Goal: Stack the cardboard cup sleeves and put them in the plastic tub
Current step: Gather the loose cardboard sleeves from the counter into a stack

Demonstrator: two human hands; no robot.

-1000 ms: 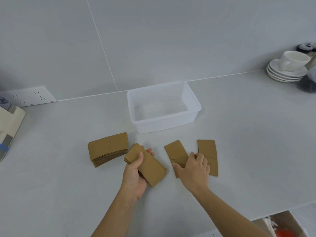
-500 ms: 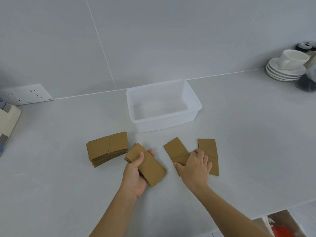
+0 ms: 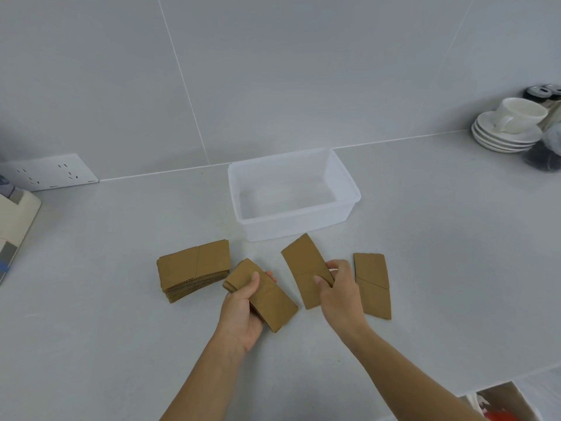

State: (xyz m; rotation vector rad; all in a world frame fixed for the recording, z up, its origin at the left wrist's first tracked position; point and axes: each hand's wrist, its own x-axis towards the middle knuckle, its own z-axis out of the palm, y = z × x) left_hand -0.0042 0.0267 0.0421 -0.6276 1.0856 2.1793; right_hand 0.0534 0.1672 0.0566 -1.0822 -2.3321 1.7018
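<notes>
Left hand (image 3: pixel 243 311) grips a small sleeve stack (image 3: pixel 267 299); right hand (image 3: pixel 338 291) pinches one sleeve (image 3: pixel 303 270) w/ thumb & fingers. Empty tub (image 3: pixel 296 221) behind, on desk (image 3: pixel 121 344).

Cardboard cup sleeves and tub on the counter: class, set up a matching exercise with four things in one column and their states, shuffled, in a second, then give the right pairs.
Things
1. Small bundle of sleeves
2. Single sleeve near the middle
3. Single sleeve at far right
4. Plastic tub

States
A. Lying flat on the counter, untouched
B. Pinched by the right hand
C. Standing with nothing in it
D. Gripped in the left hand

Pairs: 1-D, 2-B, 3-A, 4-C
</notes>
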